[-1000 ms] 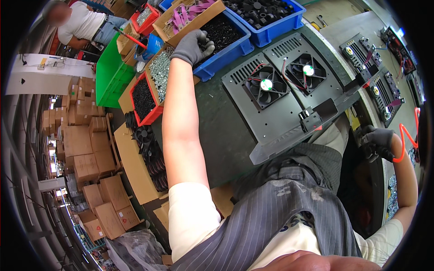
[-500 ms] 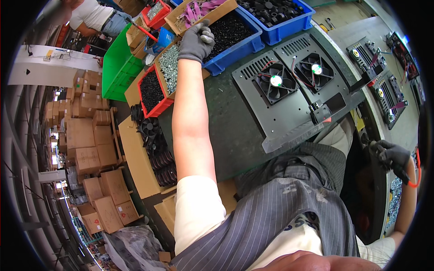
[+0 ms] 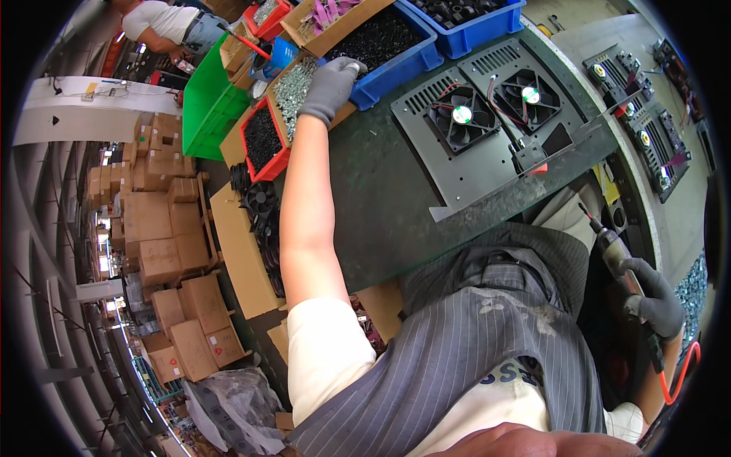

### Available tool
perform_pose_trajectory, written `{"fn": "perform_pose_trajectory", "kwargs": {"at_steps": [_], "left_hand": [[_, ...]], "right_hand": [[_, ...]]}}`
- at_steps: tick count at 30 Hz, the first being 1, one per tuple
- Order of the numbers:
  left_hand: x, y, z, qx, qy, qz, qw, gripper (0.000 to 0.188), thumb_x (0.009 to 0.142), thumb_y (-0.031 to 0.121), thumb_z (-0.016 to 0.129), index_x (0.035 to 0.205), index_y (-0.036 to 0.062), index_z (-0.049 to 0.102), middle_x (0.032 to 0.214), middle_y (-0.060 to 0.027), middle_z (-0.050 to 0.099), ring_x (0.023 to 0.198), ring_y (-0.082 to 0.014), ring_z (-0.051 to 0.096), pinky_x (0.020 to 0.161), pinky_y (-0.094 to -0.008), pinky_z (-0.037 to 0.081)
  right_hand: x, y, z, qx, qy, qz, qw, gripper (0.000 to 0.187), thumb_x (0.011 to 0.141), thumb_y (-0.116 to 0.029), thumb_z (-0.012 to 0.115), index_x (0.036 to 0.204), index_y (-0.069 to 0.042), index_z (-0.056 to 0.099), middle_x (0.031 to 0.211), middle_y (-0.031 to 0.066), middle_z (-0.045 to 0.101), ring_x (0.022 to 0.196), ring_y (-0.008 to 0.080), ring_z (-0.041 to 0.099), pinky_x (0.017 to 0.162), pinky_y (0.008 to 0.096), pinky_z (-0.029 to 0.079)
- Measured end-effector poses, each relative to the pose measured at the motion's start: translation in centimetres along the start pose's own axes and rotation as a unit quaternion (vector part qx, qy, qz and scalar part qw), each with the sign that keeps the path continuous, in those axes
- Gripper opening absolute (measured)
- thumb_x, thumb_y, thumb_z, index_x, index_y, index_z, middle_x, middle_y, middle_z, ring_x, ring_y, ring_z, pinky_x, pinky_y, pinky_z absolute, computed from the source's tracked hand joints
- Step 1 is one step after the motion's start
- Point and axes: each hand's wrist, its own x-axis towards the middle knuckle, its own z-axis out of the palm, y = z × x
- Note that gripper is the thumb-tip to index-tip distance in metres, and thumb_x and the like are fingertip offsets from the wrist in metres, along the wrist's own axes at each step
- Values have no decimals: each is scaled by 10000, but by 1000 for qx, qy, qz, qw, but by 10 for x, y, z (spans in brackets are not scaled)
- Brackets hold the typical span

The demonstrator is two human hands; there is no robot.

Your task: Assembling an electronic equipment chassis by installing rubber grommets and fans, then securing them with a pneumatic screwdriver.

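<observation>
My left hand (image 3: 331, 85), in a grey glove, is over the near corner of a blue bin of small black parts (image 3: 381, 47). Its fingers are curled together, and anything between them is too small to make out. Beside it lies a cardboard box of silvery screws (image 3: 292, 97). My right hand (image 3: 653, 298), gloved too, is wrapped round an electric screwdriver (image 3: 611, 250) with an orange cord, its bit pointing up and left. On the dark green bench, a black metal panel (image 3: 476, 177) carries a left fan (image 3: 462, 116) and a right fan (image 3: 530, 94).
A red bin of black screws (image 3: 263, 142) and a green crate (image 3: 207, 114) stand at the left. Another blue bin (image 3: 464, 30) is at the back. Black heatsink-like assemblies (image 3: 651, 141) lie on the right-hand surface. Loose fans (image 3: 260, 199) sit left of the bench, and a person (image 3: 164, 29) stands far left.
My left hand has drawn back toward me from the box of purple strips. My right hand has moved inward, bringing the screwdriver into clear view. The view has shifted slightly.
</observation>
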Motion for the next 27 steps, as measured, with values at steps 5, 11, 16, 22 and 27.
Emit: {"fn": "perform_pose_trajectory", "kwargs": {"at_steps": [5, 11, 16, 22, 27], "left_hand": [[-62, -19, -17, -360, -21, -135, 923, 194, 912, 171, 484, 1030, 66, 597, 630, 25, 391, 596, -64, 414, 431, -205, 310], [-149, -68, 8, -765, 32, -252, 592, 280, 895, 140, 474, 1149, 61, 561, 946, -46, 578, 666, -119, 472, 520, -211, 405], [-218, -46, 56, -803, -86, -248, 536, 291, 901, 105, 481, 1175, 27, 540, 928, -57, 609, 629, -94, 473, 450, -169, 377], [-258, 44, 120, -735, -287, -257, 558, 344, 838, 38, 442, 1153, -57, 544, 943, -110, 602, 675, -112, 503, 460, -170, 371], [-229, 98, 156, -679, -315, -266, 607, 336, 938, 162, 469, 1244, 29, 509, 980, -56, 608, 670, -45, 487, 459, -123, 369]], "right_hand": [[34, 14, 23, 55, -55, -44, 996, 544, 659, -114, 677, 1166, -21, 502, 1046, 14, 513, 971, 117, 478, 835, 229, 389], [69, 38, 64, 97, 17, -148, 984, 872, 615, -187, 680, 1390, -22, 316, 1077, 54, 516, 808, 92, 516, 661, 191, 432], [97, 71, 66, 321, -62, -29, 945, 897, 615, -316, 704, 1358, 25, 335, 992, 89, 572, 707, 131, 594, 527, 215, 481], [107, 80, 79, 257, -34, -65, 964, 792, 605, -384, 694, 1234, 22, 436, 743, 86, 572, 506, 141, 558, 446, 230, 466], [79, 57, 65, 208, -65, -85, 972, 864, 578, -379, 711, 1279, 54, 450, 1072, 106, 580, 942, 169, 560, 847, 271, 434]]}}
